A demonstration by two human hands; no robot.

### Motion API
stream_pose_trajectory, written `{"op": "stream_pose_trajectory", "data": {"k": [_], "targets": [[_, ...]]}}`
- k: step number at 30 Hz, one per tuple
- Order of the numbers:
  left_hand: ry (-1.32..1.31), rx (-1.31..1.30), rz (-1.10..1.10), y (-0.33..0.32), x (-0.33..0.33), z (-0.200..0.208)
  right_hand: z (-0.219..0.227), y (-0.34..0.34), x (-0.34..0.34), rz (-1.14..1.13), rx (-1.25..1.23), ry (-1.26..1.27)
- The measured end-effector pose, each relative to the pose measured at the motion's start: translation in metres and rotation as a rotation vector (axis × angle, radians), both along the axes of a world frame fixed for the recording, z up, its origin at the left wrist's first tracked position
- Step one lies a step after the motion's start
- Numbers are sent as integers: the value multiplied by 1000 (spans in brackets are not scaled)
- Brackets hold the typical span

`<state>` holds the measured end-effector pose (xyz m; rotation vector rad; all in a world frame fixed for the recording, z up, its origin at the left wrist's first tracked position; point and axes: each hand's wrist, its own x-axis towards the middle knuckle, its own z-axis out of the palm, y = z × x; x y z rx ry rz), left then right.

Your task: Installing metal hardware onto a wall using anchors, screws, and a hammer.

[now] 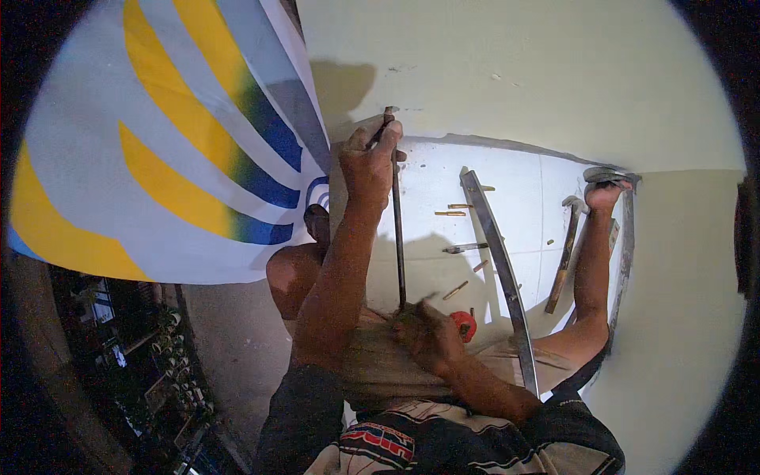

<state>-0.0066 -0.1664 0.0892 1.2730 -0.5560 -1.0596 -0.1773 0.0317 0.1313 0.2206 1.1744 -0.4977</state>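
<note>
My left hand (368,170) is closed round the upper part of a long dark metal rod (398,245). The rod's far tip is by the base of the pale wall. My right hand (434,336) is curled at the rod's near end, above my lap. Motion smears its fingers, and what they grip cannot be made out. Close to that hand is a round red object (463,326), partly hidden by it. A long flat metal bar (497,253) slants across the floor, its near end by my right forearm.
On the white tiled floor (522,178) lie a wooden-handled hammer (564,257), a slim pen-like tool (465,248) and several small brass-coloured pieces (455,290). My legs are spread, one foot (606,194) near the right corner. A yellow, blue and white cloth (182,134) hangs at left.
</note>
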Motion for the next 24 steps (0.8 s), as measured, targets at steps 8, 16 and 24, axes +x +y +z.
{"op": "stream_pose_trajectory", "data": {"k": [8,16,24], "targets": [[-188,-53,15,-2,-4,-12,-52,13,-17,679,-614,286],[-168,-116,35,2,-21,-5,-35,-14,-30,590,-1302,908],[-121,-11,-59,6,-19,-5,-57,-71,-18,574,-1140,644]]}}
